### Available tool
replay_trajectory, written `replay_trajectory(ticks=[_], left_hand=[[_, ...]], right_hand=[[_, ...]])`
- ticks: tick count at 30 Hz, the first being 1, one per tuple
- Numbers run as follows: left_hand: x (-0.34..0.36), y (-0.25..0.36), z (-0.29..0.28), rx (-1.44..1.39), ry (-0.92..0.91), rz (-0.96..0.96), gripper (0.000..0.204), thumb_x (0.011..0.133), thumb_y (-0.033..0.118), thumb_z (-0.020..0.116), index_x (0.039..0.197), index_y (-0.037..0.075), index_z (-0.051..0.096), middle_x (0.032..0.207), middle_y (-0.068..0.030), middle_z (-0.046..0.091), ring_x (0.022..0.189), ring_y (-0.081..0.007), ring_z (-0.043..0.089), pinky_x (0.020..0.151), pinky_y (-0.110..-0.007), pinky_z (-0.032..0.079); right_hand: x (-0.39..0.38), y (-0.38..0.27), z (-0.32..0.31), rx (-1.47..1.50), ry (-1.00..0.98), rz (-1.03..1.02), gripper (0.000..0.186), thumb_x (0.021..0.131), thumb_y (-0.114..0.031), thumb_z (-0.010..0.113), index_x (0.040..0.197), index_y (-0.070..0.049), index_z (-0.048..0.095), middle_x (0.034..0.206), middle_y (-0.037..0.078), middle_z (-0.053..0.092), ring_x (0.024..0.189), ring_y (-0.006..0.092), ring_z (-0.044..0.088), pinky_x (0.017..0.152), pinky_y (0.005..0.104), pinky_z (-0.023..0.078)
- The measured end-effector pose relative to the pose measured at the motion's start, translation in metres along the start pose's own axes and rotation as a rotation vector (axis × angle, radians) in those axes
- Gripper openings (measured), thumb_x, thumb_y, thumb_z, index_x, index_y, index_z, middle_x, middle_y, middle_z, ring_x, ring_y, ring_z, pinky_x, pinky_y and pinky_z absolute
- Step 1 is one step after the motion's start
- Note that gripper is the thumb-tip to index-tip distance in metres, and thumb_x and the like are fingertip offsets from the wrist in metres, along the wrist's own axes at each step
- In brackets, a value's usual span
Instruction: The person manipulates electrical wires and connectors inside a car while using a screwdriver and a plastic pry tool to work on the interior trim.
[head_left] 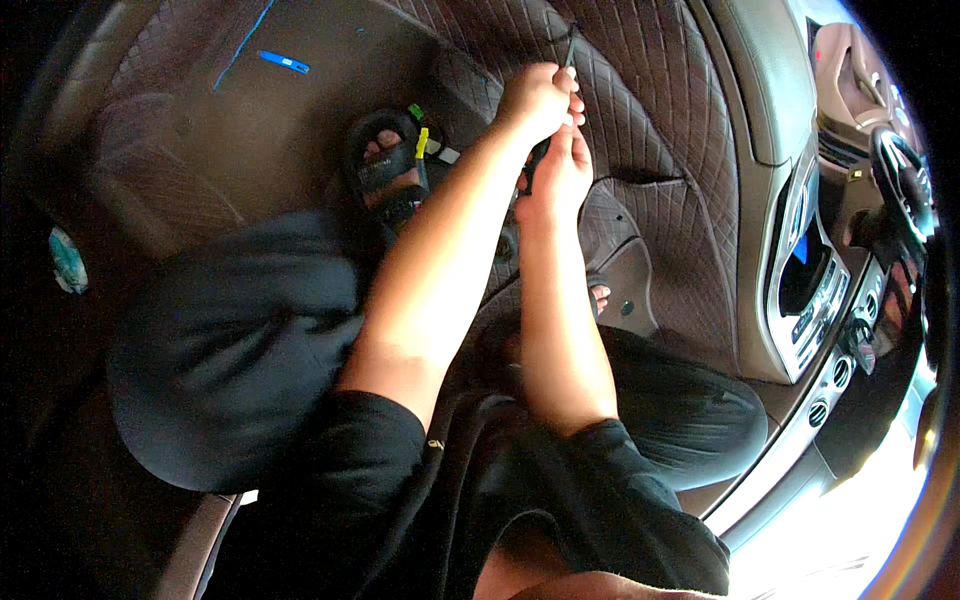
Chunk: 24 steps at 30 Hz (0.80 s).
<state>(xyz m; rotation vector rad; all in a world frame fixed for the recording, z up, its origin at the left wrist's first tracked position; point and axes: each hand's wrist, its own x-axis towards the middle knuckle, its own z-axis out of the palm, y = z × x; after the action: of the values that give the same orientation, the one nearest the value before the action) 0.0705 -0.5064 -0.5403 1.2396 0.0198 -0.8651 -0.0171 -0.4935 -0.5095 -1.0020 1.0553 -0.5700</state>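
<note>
My left hand [538,103] is closed, its fingers curled at the quilted brown lining [640,110]. A thin dark strip or rod [571,52] rises just beyond its fingertips; its kind is unclear. Right below, and touching it, is my right hand [560,178], with its fingers bent together. A black piece [538,160] shows along the right palm, mostly covered by the hands. I cannot make out whether the strip and the black piece are one object. Both forearms reach forward close together.
A blue utility knife [283,62] lies on the brown floor at the far left, near a blue cord [242,45]. My black sandal [385,160] stands left of the hands. The centre console [805,290] and steering wheel [900,175] are at right. A green-white packet [68,260] sits far left.
</note>
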Motion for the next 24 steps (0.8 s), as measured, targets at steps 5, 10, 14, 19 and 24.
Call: replay_trajectory(ticks=[5, 10, 14, 19, 24], left_hand=[[-0.002, -0.005, 0.015, -0.112, 0.072, 0.015, 0.031, 0.102, 0.025, 0.052, 0.09, -0.002, 0.062, 0.068, -0.0102, 0.064, 0.057, -0.0199, 0.063, 0.053, -0.035, 0.054], [-0.013, -0.001, 0.022, -0.133, 0.155, -0.002, 0.032, 0.101, 0.026, 0.054, 0.087, -0.001, 0.063, 0.065, -0.0089, 0.061, 0.054, -0.0199, 0.062, 0.051, -0.035, 0.052], [-0.009, 0.001, 0.014, -0.103, 0.147, 0.004, 0.032, 0.101, 0.026, 0.053, 0.088, -0.001, 0.062, 0.065, -0.0078, 0.061, 0.054, -0.0198, 0.062, 0.051, -0.035, 0.051], [-0.007, 0.006, 0.014, -0.031, 0.113, 0.026, 0.033, 0.102, 0.027, 0.051, 0.088, -0.001, 0.062, 0.064, -0.0079, 0.06, 0.052, -0.0208, 0.063, 0.049, -0.036, 0.05], [0.006, 0.003, 0.001, 0.156, 0.101, 0.051, 0.035, 0.101, 0.03, 0.051, 0.086, 0.0, 0.062, 0.063, -0.0088, 0.059, 0.051, -0.0212, 0.063, 0.049, -0.038, 0.051]], right_hand=[[0.016, 0.003, -0.023, -0.1, -0.07, -0.09, 0.024, 0.103, -0.03, 0.053, 0.107, -0.008, 0.063, 0.082, 0.0, 0.065, 0.056, 0.0079, 0.055, 0.039, 0.0235, 0.038], [0.011, -0.011, -0.032, -0.196, -0.103, -0.022, 0.026, 0.104, -0.029, 0.048, 0.107, -0.008, 0.062, 0.084, 0.001, 0.065, 0.055, 0.0085, 0.055, 0.037, 0.0241, 0.035], [-0.003, -0.023, -0.014, -0.174, -0.118, 0.029, 0.026, 0.105, -0.03, 0.047, 0.104, -0.008, 0.061, 0.082, 0.001, 0.064, 0.054, 0.0086, 0.054, 0.036, 0.0239, 0.035], [0.004, -0.017, -0.014, -0.107, -0.118, 0.005, 0.027, 0.105, -0.03, 0.048, 0.109, -0.007, 0.061, 0.086, 0.003, 0.065, 0.058, 0.0105, 0.058, 0.037, 0.0246, 0.038], [0.0, -0.01, 0.001, -0.042, -0.056, 0.033, 0.027, 0.103, -0.031, 0.054, 0.11, -0.006, 0.062, 0.091, 0.002, 0.065, 0.069, 0.0103, 0.059, 0.055, 0.0253, 0.049]])
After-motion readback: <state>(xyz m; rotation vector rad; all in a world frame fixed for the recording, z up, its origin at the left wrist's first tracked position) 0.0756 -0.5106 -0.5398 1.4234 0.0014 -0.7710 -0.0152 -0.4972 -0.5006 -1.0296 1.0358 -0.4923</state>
